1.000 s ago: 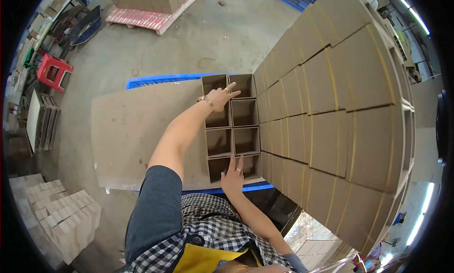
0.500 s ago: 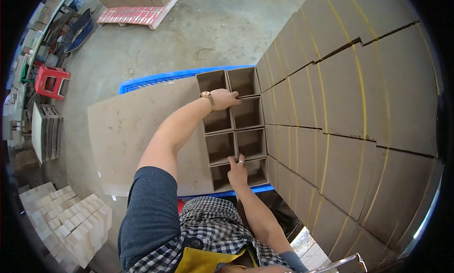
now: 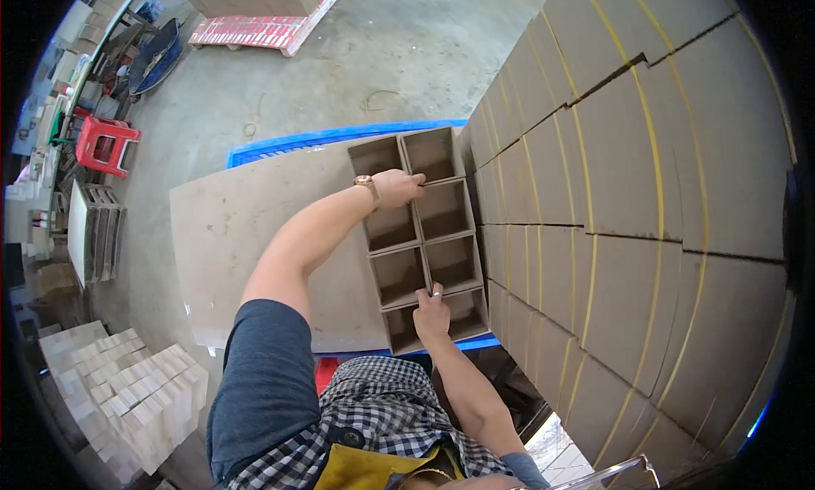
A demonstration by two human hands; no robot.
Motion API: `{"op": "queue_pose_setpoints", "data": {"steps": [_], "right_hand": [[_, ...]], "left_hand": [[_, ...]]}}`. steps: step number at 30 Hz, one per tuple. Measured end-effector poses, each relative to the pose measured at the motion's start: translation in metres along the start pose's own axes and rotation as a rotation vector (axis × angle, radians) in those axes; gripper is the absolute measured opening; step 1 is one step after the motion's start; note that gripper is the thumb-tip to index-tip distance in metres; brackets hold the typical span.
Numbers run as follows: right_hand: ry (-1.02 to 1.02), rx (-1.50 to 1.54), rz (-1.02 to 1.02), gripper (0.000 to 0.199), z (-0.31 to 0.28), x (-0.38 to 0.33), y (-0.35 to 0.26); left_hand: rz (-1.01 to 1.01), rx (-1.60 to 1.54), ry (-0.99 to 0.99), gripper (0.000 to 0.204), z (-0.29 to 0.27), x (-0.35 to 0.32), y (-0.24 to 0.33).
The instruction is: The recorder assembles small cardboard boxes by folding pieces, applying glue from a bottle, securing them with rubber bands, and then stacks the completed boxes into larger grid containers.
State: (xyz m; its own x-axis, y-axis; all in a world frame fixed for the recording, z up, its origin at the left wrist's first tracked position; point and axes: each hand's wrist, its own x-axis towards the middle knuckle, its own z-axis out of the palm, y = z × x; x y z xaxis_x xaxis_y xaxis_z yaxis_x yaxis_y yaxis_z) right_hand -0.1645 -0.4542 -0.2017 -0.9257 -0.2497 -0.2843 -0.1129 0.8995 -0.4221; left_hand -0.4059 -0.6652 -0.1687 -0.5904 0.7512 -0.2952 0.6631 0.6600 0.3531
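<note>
Several open-topped brown cardboard boxes (image 3: 397, 275) stand together in two columns on a flat cardboard sheet (image 3: 272, 227). Near the far end, my left hand (image 3: 397, 188), with a watch at its wrist, is closed over the box walls where the columns meet. My right hand (image 3: 433, 316), wearing a ring, pinches the meeting walls toward the near end. The fingertips of both hands are partly hidden inside the boxes. A narrow dark gap separates the right column from the stacked cartons beside it.
A tall wall of brown cartons (image 3: 628, 167) with yellow straps rises close on the right. Beneath the sheet, a blue pallet (image 3: 340, 135) shows its edges. Leftward are a red stool (image 3: 107, 145) and pale stacked blocks (image 3: 140, 397). A red-and-white pallet (image 3: 246, 33) bears a large carton.
The boxes have shifted slightly left, away from the carton wall, and sit a little askew. Both hands have moved with them, and the right hand's fingers have closed more on the walls.
</note>
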Motion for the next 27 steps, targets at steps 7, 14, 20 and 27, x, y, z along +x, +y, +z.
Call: {"op": "queue_pose_setpoints", "data": {"steps": [7,14,20,27], "right_hand": [[-0.01,0.013,-0.14,0.024,-0.032,-0.043,-0.051],[0.065,0.075,-0.476,0.009,-0.166,-0.09,-0.138],[0.214,-0.066,-0.644,0.008,-0.325,-0.146,-0.217],[0.449,-0.081,-0.776,0.01,-0.492,-0.203,-0.286]], "left_hand": [[-0.103,-0.015,0.183,0.018,-0.027,-0.109,0.039],[-0.245,0.058,0.502,0.014,-0.157,-0.263,0.124],[-0.255,0.262,0.729,0.015,-0.318,-0.343,0.22],[-0.184,0.343,0.763,0.013,-0.496,-0.393,0.279]]}}
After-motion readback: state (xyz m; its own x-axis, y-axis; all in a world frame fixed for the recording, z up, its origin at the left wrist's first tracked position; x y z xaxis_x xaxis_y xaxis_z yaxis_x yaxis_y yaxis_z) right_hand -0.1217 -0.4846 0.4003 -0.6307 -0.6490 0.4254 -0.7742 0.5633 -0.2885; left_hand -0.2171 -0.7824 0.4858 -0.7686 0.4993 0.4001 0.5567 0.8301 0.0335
